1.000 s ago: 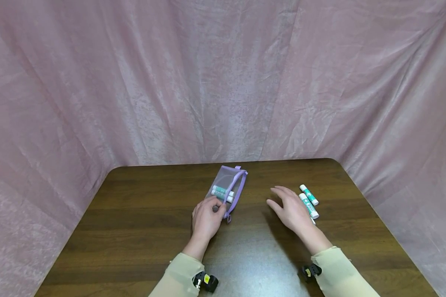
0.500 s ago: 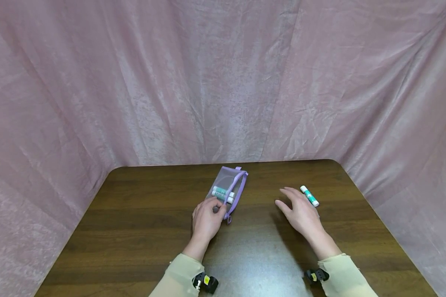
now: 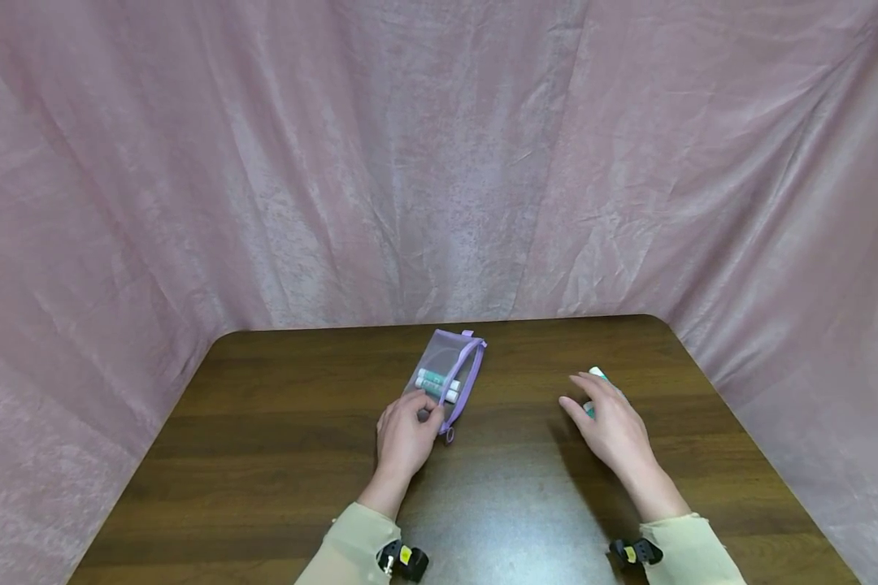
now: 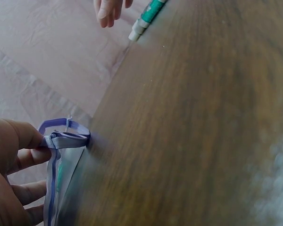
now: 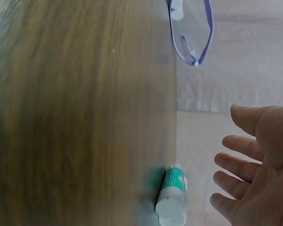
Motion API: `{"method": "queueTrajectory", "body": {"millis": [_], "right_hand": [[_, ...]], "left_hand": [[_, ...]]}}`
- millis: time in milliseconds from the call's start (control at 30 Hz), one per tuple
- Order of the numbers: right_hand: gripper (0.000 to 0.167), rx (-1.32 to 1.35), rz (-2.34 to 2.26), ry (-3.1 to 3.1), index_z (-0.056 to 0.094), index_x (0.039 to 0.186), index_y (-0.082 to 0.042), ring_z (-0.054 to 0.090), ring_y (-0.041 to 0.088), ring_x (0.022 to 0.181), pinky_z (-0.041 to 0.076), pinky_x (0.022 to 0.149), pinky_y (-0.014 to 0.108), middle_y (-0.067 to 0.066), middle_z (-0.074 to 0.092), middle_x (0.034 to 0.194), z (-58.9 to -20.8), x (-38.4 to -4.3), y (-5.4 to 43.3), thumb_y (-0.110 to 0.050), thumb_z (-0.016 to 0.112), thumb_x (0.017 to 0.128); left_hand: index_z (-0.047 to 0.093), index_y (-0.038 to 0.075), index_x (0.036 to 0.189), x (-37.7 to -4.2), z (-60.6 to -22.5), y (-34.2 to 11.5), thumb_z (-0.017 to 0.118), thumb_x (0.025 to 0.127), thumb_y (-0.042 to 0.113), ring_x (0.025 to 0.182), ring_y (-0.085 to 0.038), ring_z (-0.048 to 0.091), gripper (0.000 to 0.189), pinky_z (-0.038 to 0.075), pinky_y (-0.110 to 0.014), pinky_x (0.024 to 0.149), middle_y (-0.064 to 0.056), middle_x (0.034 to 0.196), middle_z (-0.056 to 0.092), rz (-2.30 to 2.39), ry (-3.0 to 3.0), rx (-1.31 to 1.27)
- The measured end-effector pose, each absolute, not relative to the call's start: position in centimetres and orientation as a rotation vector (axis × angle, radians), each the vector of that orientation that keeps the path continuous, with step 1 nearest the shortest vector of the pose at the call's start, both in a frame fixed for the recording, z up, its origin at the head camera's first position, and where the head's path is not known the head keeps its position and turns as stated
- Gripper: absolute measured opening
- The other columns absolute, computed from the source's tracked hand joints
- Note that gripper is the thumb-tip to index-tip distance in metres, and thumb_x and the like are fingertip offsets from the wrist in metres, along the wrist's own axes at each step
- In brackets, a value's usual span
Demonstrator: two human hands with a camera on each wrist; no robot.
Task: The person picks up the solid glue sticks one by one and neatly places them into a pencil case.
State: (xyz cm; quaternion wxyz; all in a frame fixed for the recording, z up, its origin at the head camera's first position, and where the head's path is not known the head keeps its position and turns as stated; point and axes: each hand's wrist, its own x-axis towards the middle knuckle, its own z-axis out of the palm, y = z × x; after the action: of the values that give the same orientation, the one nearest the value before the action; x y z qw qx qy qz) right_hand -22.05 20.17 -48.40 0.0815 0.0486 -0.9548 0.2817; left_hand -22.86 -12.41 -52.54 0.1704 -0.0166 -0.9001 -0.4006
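My left hand [image 3: 402,435] pinches the near edge of a purple-trimmed mesh zip pouch [image 3: 445,349], whose zipped side gapes open. Inside the pouch lie green-and-white glue sticks [image 3: 436,382], seen through the mesh. On the right, my right hand [image 3: 616,431] hovers over more glue sticks [image 3: 597,371] with its fingers spread and relaxed, holding nothing. It hides most of them in the head view. In the right wrist view, white-ended glue sticks [image 5: 173,181] lie on the table just beside the fingers, apart from them.
The brown wooden table [image 3: 278,406] has rounded far corners. Behind it hangs a pink velvet curtain [image 3: 439,162]. A small black camera is strapped to each wrist over pale sleeves [image 3: 358,544].
My right hand has shifted to the right in steps, covering more of the glue sticks there. My left hand and the pouch have stayed nearly still.
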Motion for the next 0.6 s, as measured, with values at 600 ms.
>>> {"method": "queueTrajectory", "body": {"millis": [600], "right_hand": [[0.053, 0.082, 0.819, -2.797, 0.062, 0.152, -0.006, 0.05, 0.051, 0.145, 0.045, 0.107, 0.072, 0.023, 0.056, 0.158, -48.8, -21.0, 24.0, -0.036, 0.07, 0.109]], "left_hand": [[0.071, 0.023, 0.076, -22.7, -52.6, -12.2, 0.078, 0.092, 0.021, 0.116, -0.037, 0.072, 0.018, 0.048, -0.062, 0.103, -0.004, 0.122, 0.079, -1.122, -2.538, -0.073]]}}
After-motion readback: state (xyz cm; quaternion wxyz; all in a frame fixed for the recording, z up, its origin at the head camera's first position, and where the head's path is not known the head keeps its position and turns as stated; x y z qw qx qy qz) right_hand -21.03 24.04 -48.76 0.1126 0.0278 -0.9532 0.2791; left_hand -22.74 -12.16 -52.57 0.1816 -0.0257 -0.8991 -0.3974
